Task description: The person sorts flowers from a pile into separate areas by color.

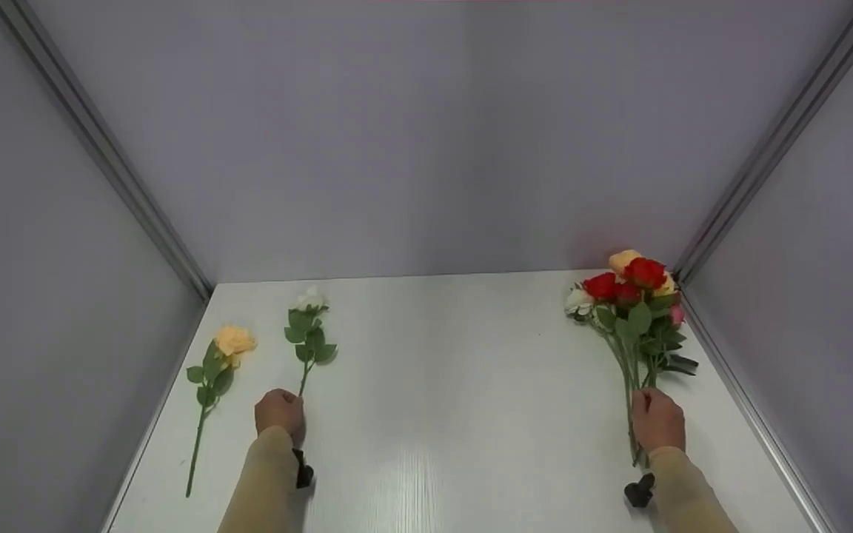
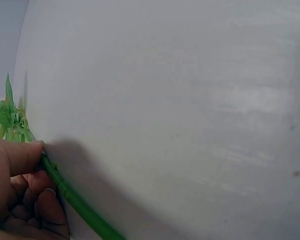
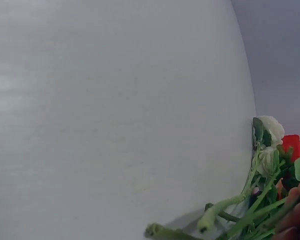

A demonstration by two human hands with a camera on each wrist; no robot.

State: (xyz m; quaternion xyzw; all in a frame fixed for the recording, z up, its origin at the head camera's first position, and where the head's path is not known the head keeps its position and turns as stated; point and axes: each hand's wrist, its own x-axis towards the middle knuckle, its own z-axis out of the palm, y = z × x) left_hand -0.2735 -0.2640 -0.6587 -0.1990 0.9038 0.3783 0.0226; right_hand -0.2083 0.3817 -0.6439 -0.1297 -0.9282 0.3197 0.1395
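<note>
On the left part of the white table (image 1: 441, 385), my left hand (image 1: 279, 411) pinches the green stem of a white rose (image 1: 311, 299). Seen from the left wrist, thumb and finger meet on the stem (image 2: 80, 206), and its lower end runs out of view. At the right, my right hand (image 1: 660, 419) grips stems in a bunch of roses (image 1: 640, 320) with red, yellow, white and pink heads. Stem ends (image 3: 217, 210) spread over the table in the right wrist view. How many stems that hand holds cannot be told; part of it is out of that view.
A yellow rose (image 1: 235, 340) with a leafy stem lies left of my left hand. A dark strip (image 1: 680, 364) shows by the bunch. Grey panels (image 1: 441, 141) stand behind and at both sides, with metal profiles (image 1: 723, 400) along the edges.
</note>
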